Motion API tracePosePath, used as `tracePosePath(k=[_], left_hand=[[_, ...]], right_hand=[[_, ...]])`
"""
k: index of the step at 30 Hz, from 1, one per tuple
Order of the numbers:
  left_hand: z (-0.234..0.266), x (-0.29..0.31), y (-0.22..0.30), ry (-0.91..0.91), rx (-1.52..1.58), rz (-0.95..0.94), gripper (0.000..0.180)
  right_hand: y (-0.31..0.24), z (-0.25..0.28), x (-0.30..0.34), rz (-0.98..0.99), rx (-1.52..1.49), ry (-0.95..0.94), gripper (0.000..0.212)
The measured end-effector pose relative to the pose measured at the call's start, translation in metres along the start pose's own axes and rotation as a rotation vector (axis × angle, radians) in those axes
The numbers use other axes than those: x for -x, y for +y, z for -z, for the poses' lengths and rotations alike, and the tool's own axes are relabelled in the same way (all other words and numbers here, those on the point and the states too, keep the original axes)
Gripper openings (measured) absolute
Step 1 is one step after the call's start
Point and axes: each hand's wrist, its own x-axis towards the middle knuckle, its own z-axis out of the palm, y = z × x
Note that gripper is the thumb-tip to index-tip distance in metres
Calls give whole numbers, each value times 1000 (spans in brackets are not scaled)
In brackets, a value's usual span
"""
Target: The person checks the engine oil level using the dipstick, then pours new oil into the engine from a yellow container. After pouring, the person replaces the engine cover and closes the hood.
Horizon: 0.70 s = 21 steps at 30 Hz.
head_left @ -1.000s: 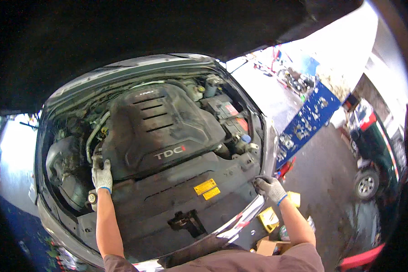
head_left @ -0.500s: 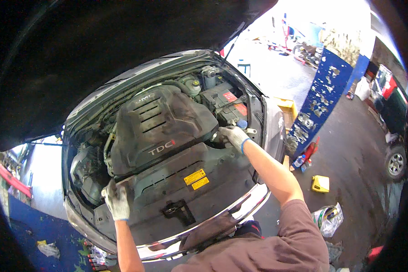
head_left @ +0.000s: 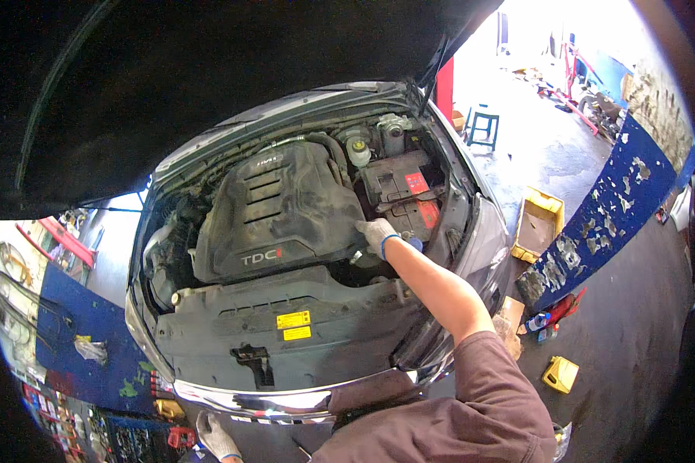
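A black plastic engine cover (head_left: 286, 208) sits in the open engine bay. At its right edge is my right hand (head_left: 377, 234) in a pale knit glove with a blue cuff. Those fingers are bent against the cover's edge and look closed on it; their tips are partly hidden. My left hand (head_left: 217, 437), gloved too, hangs low in front of the chrome bumper trim (head_left: 286, 407). Its fingers are slightly apart and nothing shows in them. Between cover and bumper lies a black front panel (head_left: 208, 339) with yellow labels (head_left: 293, 319).
The raised hood (head_left: 208, 62) hangs over the bay. A battery (head_left: 398, 179) and a reservoir (head_left: 358, 152) sit at its right rear. Beside the car stand a blue lift post (head_left: 602, 208), a yellow crate (head_left: 534, 224) and a yellow jug (head_left: 561, 374). Tools (head_left: 135, 440) lie lower left.
My left hand has left the panel's left corner and dropped down in front of the bumper. My right hand stays by the cover's right edge. The view has shifted.
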Motion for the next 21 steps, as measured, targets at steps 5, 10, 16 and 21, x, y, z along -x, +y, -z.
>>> tracePosePath(k=[5,10,16,21], left_hand=[[-24,10,24,0,-20,-139,41],[-67,4,64,-153,-13,-359,45],[-132,5,123,-282,46,-468,43],[-169,15,148,-275,-92,-739,42]], right_hand=[[1,13,1,154,-48,-111,57],[-7,46,35,319,155,-214,66],[-6,105,123,268,29,-283,46],[26,123,179,363,196,-80,35]])
